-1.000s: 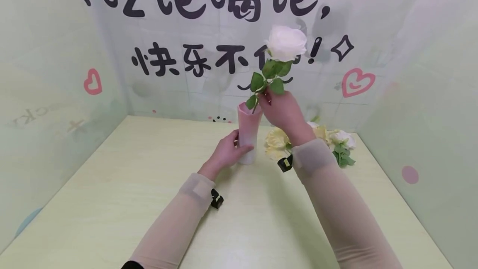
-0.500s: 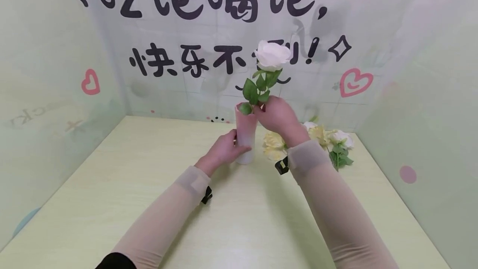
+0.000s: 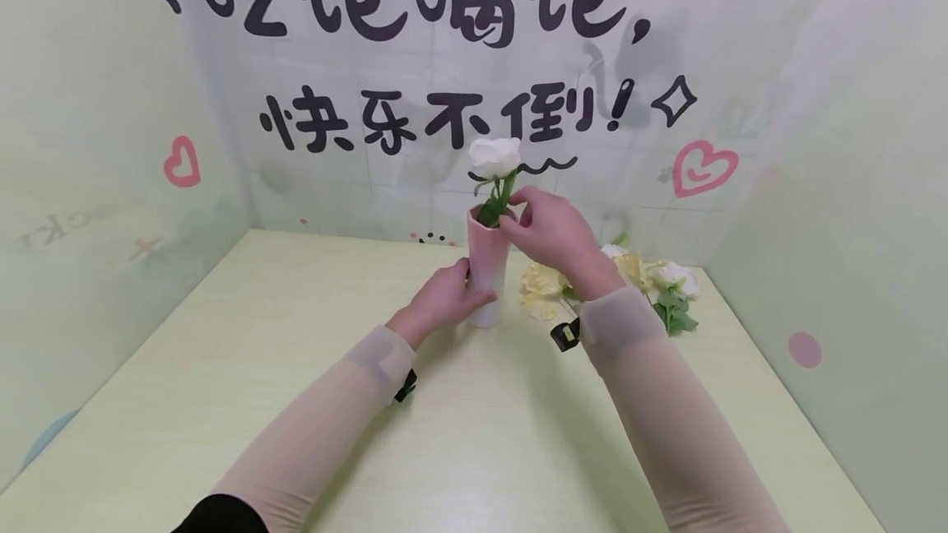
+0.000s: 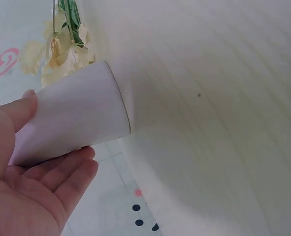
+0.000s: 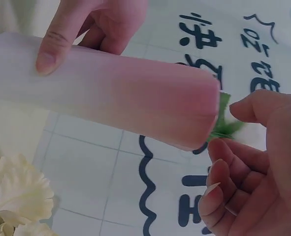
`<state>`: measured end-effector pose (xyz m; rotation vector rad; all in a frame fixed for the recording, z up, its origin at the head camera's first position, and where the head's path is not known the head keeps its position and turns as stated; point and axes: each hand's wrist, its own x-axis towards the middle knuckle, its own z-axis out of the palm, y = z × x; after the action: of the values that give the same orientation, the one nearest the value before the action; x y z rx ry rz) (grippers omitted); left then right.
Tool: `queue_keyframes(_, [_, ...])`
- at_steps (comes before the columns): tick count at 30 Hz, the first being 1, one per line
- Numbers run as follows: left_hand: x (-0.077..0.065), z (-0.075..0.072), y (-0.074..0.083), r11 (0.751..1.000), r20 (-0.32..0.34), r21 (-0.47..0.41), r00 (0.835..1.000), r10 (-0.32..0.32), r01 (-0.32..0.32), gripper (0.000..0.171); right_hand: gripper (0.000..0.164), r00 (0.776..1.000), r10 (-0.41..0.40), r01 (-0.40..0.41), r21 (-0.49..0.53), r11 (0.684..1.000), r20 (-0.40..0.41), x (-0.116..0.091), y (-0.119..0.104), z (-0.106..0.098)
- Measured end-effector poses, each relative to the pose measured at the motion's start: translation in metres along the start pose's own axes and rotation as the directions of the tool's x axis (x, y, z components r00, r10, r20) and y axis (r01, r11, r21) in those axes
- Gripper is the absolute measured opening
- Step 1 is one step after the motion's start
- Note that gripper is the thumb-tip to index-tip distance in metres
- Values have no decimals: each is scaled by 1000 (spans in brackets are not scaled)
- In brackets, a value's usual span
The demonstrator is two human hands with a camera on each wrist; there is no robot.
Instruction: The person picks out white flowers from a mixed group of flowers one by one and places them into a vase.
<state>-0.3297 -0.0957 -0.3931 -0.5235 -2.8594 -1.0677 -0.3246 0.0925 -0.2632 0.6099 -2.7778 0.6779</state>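
A tall vase, pink at the top and fading to white, stands upright on the table. My left hand grips its lower half; in the left wrist view the thumb and fingers lie on opposite sides of the vase's white base. A white rose stands in the vase, its bloom above the mouth and its green leaves partly inside. The rose's lower stem is hidden in the vase. My right hand is right at the rim, thumb and fingers apart beside the leaves in the right wrist view.
Yellow flowers and a white flower with green leaves lie on the table at the back right, partly behind the right forearm. A printed back wall stands close behind the vase.
The white rose has come down and left, its stem sinking into the vase. The right hand has moved slightly down with it, its fingers now loosened. The left hand stays on the vase.
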Motion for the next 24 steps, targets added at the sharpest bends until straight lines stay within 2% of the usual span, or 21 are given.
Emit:
queue_keyframes(5, [2,7,6,1000,-1,-3,1000,-10,10,62,35,997,-2,9,94,996,-77,-34,21,-6])
queue_keyframes(11, [4,12,9,1000,10,14,1000,-23,23,64,27,986,46,-24,137,990,-158,-83,78,1])
queue_keyframes(14, [5,11,8,1000,5,10,1000,-27,26,63,27,981,76,-53,128,990,-181,-100,99,6])
queue_keyframes(18, [4,9,4,1000,-8,-1,1000,-22,22,62,29,983,72,-57,91,994,-169,-103,114,13])
queue_keyframes(24, [6,4,-1,1000,-19,-5,1000,-19,18,65,28,995,20,-18,25,1000,-98,-91,117,25])
